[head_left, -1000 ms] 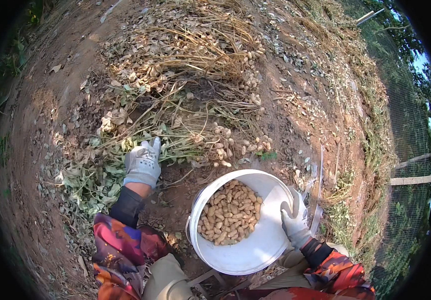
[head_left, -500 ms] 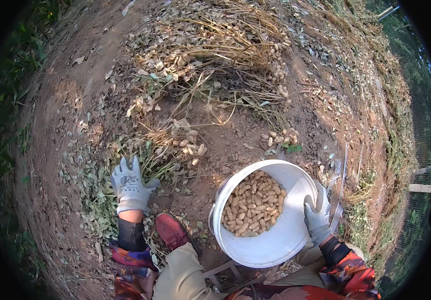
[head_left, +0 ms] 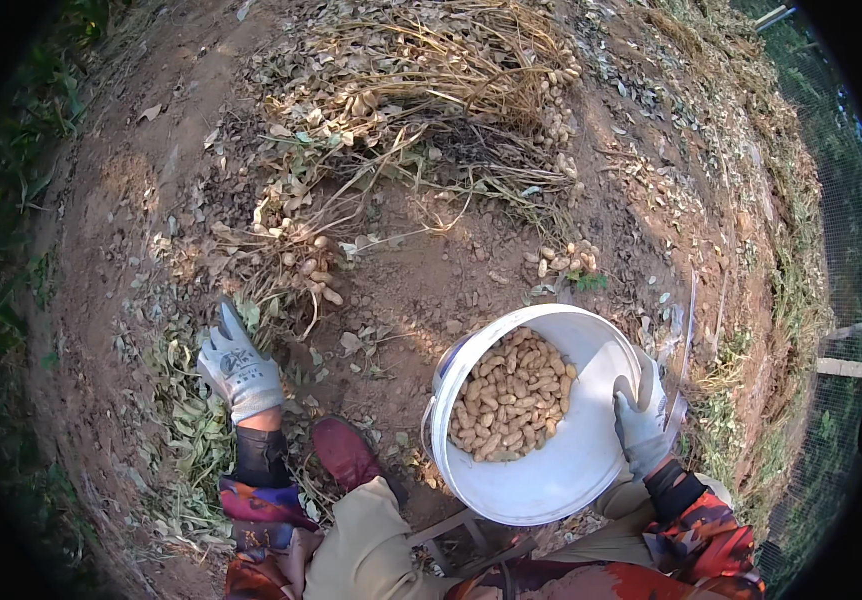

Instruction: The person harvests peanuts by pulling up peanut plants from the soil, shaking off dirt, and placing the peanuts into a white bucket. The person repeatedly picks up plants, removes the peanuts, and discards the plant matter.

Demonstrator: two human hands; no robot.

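Dappled daylight around a white bucket

Outdoor daylight, moderately bright, falls in patches. The bucket's pale inner wall is among the brightest surfaces, with soft grey shading; the peanuts inside it look clear enough to tell apart. Just left of the bucket, sunlit flecks break up the shaded soil. Far left of it, green plants sink into deep shadow and softness; far right, the net is dim, its fine mesh blurred. A wide lens makes the ground around the bucket bulge like a ball, ringed by black.
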